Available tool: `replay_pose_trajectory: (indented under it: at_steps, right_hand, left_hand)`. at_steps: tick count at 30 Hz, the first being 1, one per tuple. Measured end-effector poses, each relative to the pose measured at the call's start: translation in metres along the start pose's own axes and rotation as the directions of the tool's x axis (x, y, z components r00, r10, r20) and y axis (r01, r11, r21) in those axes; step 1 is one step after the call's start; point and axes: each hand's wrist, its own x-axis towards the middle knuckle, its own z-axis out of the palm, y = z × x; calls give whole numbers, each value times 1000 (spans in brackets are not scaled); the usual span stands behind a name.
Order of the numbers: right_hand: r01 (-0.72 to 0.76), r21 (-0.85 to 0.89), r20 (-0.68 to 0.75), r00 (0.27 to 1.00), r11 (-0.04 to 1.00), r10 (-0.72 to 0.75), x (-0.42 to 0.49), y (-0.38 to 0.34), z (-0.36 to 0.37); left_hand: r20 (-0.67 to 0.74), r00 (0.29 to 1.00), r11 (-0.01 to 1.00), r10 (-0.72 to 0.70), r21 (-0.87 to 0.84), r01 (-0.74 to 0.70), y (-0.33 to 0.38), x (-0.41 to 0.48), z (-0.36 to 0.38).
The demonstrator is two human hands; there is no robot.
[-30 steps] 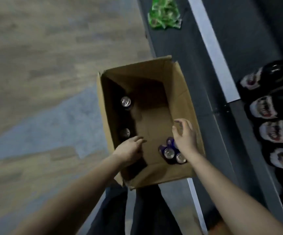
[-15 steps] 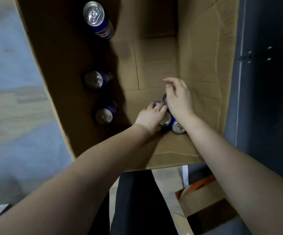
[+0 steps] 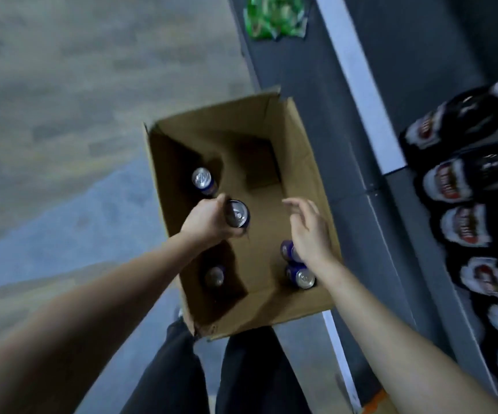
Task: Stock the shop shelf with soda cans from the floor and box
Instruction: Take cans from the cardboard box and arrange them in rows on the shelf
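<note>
While standing over box (image 3: pixel 304 162) on floor (image 3: pixel 62 100), gripping held can (image 3: pixel 237 214) in left hand (image 3: pixel 209 222), fingers curling round its side, silver top facing up, above the box's left half. Holding right hand (image 3: pixel 309 231) open and relaxed over the box's right half, fingers straight and spread, grasping nothing; contact with anything below not being clear. Showing right cans (image 3: pixel 301 276), two blue ones close together by the near-right wall, the farther one lying partly hidden under the hand. Showing far-left can (image 3: pixel 202 180) standing upright against the left wall, just beyond the held can. Showing near-left can (image 3: pixel 215 276) standing in shadow near the near-left corner, well apart from the right cans. Sitting just beside box on the right: dark shelf (image 3: pixel 346 180), carrying a row of dark bottles (image 3: pixel 457 186) with red-and-white labels, blurred. Lying at far end of shelf: green packets (image 3: pixel 274 16). Appearing at near edge, below box: legs (image 3: pixel 241 377) in dark trousers.
</note>
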Motion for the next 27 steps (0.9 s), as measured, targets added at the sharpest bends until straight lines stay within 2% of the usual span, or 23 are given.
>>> replay_pose_trajectory:
  at_steps: [2, 8, 11, 13, 15, 18, 21, 24, 27]
  right_hand:
    - [26, 31, 13, 1000, 999, -27, -15, -43, -13]
    - [110, 190, 152, 978, 976, -140, -43, -171, -39]
    - [183, 339, 92, 970, 923, -226, -56, -233, -51]
    - [237, 426, 44, 958, 873, -282, -70, -267, -65]
    - [298, 437, -34, 948, 849, -316, -87, -295, -81]
    - [426, 343, -153, 905, 837, -397, -114, -325, -102]
    - [508, 239, -234, 857, 828, -458, -149, -350, -117]
    - [526, 118, -390, 805, 842, -448, -176, -359, -128]
    - [417, 78, -493, 806, 906, -328, -202, -347, -138]
  left_hand:
    - [4, 999, 999, 39, 10, -39, 15, -15, -68]
    - [123, 951, 940, 284, 158, -302, 82, -71, -249]
    - [149, 912, 899, 382, 167, -404, 130, -110, -316]
    - [115, 888, 866, 444, 199, -459, 160, -140, -352]
    - [50, 861, 829, 506, 247, -501, 186, -166, -383]
    - [-50, 807, 776, 589, 315, -547, 218, -199, -412]
    - [-83, 747, 711, 660, 392, -584, 245, -228, -417]
    - [-36, 709, 658, 704, 410, -632, 266, -246, -401]
    - [79, 675, 599, 733, 394, -697, 286, -257, -375]
